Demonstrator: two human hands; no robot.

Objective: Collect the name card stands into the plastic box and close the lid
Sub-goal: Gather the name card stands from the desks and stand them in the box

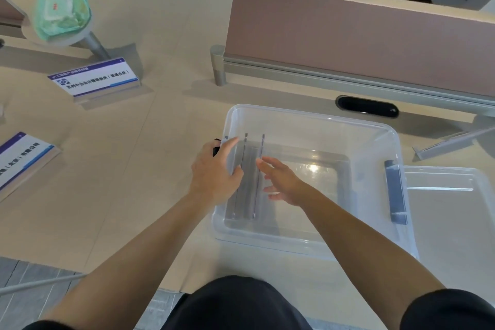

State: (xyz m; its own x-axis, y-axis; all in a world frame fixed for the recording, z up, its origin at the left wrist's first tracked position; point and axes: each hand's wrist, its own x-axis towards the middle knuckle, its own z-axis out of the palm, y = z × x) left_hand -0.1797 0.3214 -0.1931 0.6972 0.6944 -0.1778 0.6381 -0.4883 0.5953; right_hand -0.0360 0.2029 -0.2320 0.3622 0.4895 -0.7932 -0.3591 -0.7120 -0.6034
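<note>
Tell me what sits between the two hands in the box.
Head view: clear name card stands, upright on edge inside the plastic box, between left hand and right hand.

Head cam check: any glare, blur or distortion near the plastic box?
Head view: one bright glare spot on the floor of the plastic box; fingers of the right hand slightly smeared; wet wipes pack at far left looks soft; wide-angle bowing tilts the desk divider; lighting even, shadows soft.
</note>
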